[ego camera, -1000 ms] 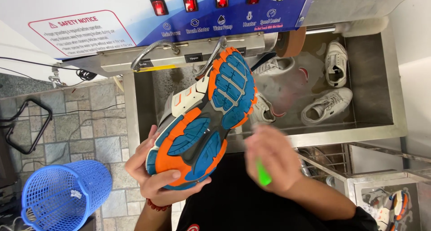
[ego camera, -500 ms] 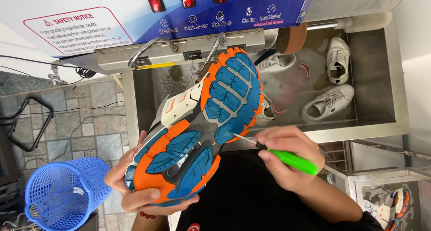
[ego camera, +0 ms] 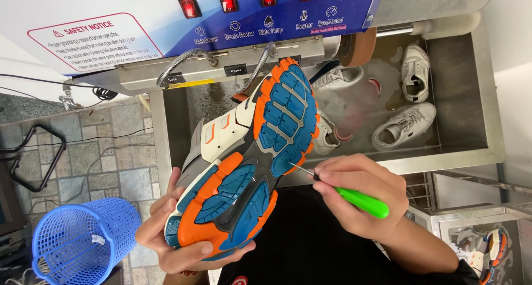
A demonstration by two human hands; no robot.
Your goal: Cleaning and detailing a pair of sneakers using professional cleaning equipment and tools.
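Observation:
My left hand grips the heel of a running shoe turned sole up, its tread blue and orange with a grey middle. The toe points away from me, toward the machine. My right hand holds a thin metal pick with a green handle. The pick's tip touches the right edge of the sole near the forefoot.
A steel wash basin behind the shoe holds several white sneakers in shallow water. Above it is a blue control panel with red lit switches. A blue mesh basket stands on the tiled floor at left. Another orange-and-blue shoe lies at bottom right.
One second ago my right hand was blurred and moving, off the sole; it then brought the pick's tip to the sole's right edge. The shoe has shifted slightly in my left hand.

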